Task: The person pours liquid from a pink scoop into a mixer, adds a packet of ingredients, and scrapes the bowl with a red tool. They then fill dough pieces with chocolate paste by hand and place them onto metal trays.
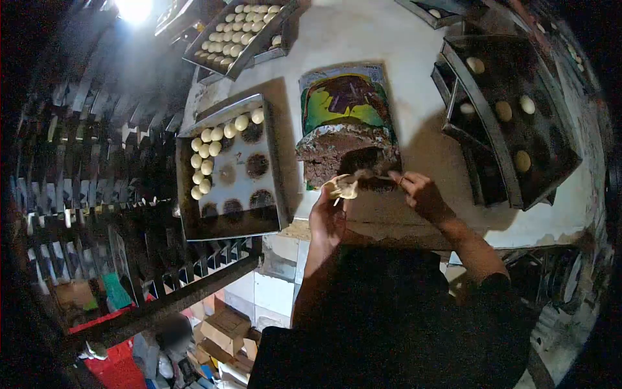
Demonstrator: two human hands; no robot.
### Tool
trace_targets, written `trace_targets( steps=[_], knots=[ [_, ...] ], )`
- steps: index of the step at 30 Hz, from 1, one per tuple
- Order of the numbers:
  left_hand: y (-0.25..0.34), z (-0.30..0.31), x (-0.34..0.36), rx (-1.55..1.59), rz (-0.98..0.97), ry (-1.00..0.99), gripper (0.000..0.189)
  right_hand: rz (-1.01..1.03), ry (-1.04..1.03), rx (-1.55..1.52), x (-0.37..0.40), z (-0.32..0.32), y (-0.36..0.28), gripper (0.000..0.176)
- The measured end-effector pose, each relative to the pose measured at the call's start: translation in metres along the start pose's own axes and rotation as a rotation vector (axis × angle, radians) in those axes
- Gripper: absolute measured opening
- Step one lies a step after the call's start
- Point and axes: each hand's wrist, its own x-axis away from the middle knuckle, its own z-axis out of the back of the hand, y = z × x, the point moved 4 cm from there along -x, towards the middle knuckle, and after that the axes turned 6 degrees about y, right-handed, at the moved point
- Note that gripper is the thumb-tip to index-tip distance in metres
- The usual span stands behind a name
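Observation:
My left hand point(327, 223) is closed around an opened, cupped piece of pale dough point(342, 188), held up at the near edge of the filling pack. My right hand point(422, 194) grips the handle of a thin spoon-like tool point(383, 176), whose far end reaches toward the dough; its exact shape is blurred. Behind both hands lies a cut-open, green and yellow printed pack point(346, 97) with brown paste point(321, 159) exposed at its near side. To the left, a metal tray point(275, 165) carries several round dough balls point(205, 150) along its far and left sides.
Another tray point(210, 67) full of dough balls stands at the back left. Dark trays point(551, 146) with a few balls are stacked, tilted, at the right. Rows of metal racking point(84, 188) fill the left. Cardboard boxes point(225, 330) lie below the table.

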Motion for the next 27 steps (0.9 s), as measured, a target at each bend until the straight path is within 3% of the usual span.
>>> trace_targets(
  steps=[1,4,7,8,10,12,13,15,17,19,20,23,26,27],
  knots=[
    [0.005,0.003,0.008,-0.018,-0.059,0.087,0.038,-0.011,-0.006,0.081,0.000,0.001,0.002,0.038],
    [0.025,0.004,0.023,0.031,-0.105,-0.075,0.042,0.105,0.236,0.376,-0.009,0.020,-0.019,0.033],
    [0.031,-0.011,0.047,0.030,-0.127,-0.118,0.045,0.126,0.209,-0.302,-0.036,0.031,-0.087,0.031],
    [0.030,-0.020,0.058,-0.058,-0.206,-0.152,0.051,0.010,0.116,-0.701,-0.044,0.035,-0.118,0.037],
    [0.025,-0.009,0.072,-0.446,-0.580,-0.194,0.059,-0.166,0.090,-0.847,-0.049,0.051,-0.179,0.039],
    [0.029,-0.016,0.113,-0.756,-0.916,-0.153,0.069,0.159,0.326,-0.418,-0.046,0.064,-0.226,0.037],
    [0.035,-0.007,0.128,-0.875,-1.001,-0.129,0.068,0.110,0.272,-0.488,-0.042,0.067,-0.247,0.035],
    [0.051,0.010,0.162,-0.958,-1.111,-0.115,0.066,0.254,0.399,-0.444,-0.032,0.067,-0.276,0.031],
    [0.066,0.014,0.210,-0.507,-0.950,-0.127,0.069,0.365,0.495,-0.457,-0.014,0.070,-0.303,0.023],
    [0.075,0.040,0.229,-0.140,-0.866,-0.310,0.070,0.454,0.367,-0.576,0.002,0.079,-0.326,0.020],
    [0.078,0.063,0.236,-0.278,-0.918,-0.297,0.057,0.443,0.314,-0.631,0.010,0.082,-0.336,0.020],
    [0.079,0.081,0.271,-0.614,-1.285,-0.177,0.040,0.018,-0.087,-0.893,0.029,0.079,-0.346,0.024],
    [0.067,0.083,0.291,-0.854,-1.513,-0.109,0.026,-0.108,-0.014,-1.120,0.058,0.061,-0.343,0.023],
    [0.063,0.084,0.297,-0.927,-1.540,-0.015,0.027,0.168,0.079,-0.824,0.059,0.080,-0.353,0.025]
  ],
)
